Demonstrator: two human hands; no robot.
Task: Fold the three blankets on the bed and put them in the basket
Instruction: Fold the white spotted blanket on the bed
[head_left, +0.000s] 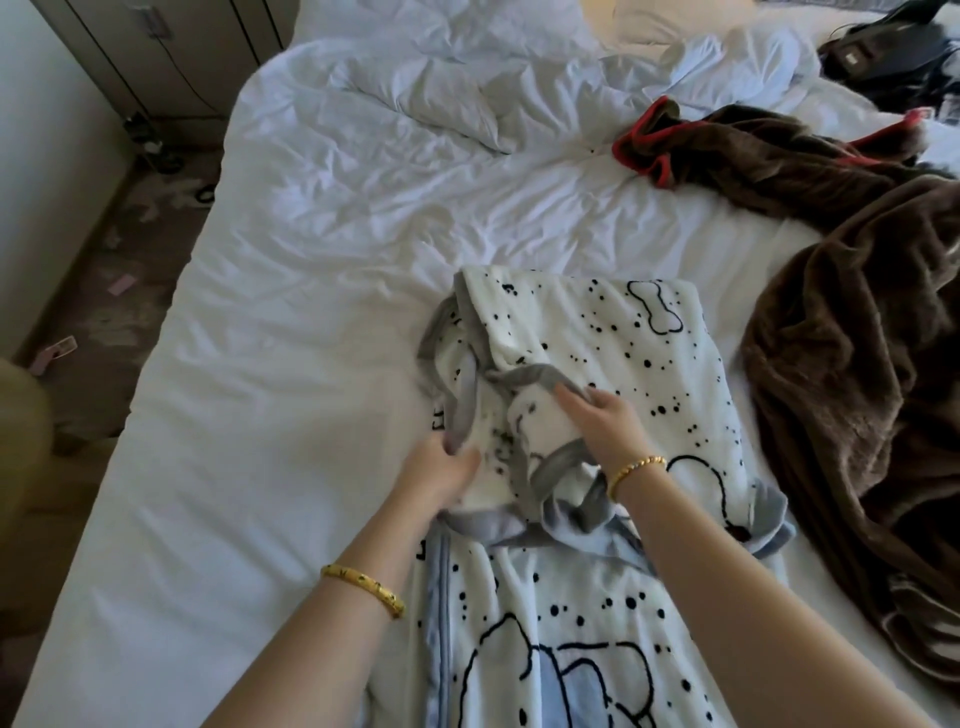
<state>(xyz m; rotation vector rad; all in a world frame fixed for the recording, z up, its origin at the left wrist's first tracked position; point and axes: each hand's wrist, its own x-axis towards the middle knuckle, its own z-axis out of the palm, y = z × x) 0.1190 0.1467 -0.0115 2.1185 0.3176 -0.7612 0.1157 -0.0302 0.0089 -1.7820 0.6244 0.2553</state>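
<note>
A white blanket with black dots and a grey border lies partly folded in the middle of the bed, its near end trailing toward me. My left hand pinches its grey border at the left edge. My right hand grips a bunched grey-edged corner on top. A dark brown blanket lies crumpled at the right. Behind it, a brown blanket with a red border is spread loose. No basket is in view.
A rumpled white duvet covers the far part of the bed. A dark bag sits at the far right corner. Left of the bed, the floor is strewn with small scraps, and a cabinet stands beyond.
</note>
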